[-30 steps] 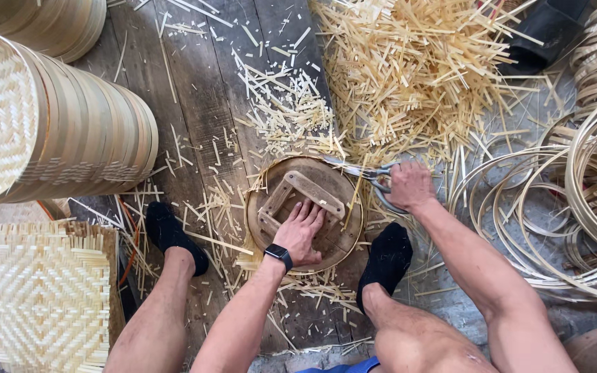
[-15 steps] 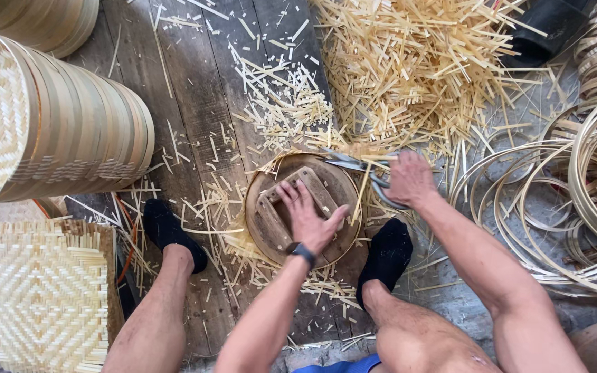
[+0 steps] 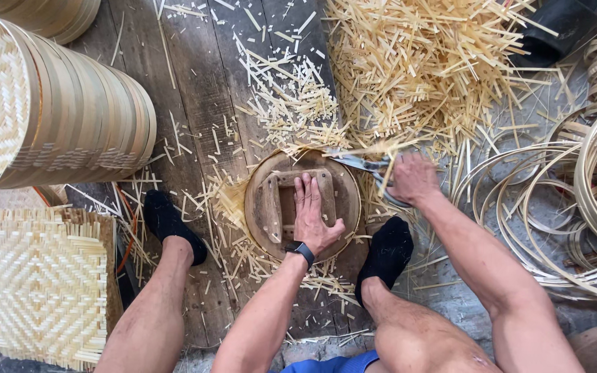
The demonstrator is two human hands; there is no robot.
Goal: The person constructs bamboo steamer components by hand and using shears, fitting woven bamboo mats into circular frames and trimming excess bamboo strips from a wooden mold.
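Observation:
A round wooden form [image 3: 265,207] with raised wooden bars lies flat on the plank floor between my feet. My left hand [image 3: 314,215], with a black band at the wrist, presses flat on top of it, fingers pointing away from me. My right hand [image 3: 414,178] grips metal shears [image 3: 358,163] at the form's far right rim. The blades point left along the edge, where pale woven strips [image 3: 229,197] stick out from under the form.
A large heap of cut bamboo strips [image 3: 416,62] lies ahead. Stacked round woven trays [image 3: 70,117] lie on their side at left, a square woven mat [image 3: 36,276] at lower left, and coiled bamboo hoops [image 3: 575,200] at right. Scraps litter the planks.
My left hand has turned on the form, from angled left to lying straight along the bars. The right hand with the shears stays at the far right rim.

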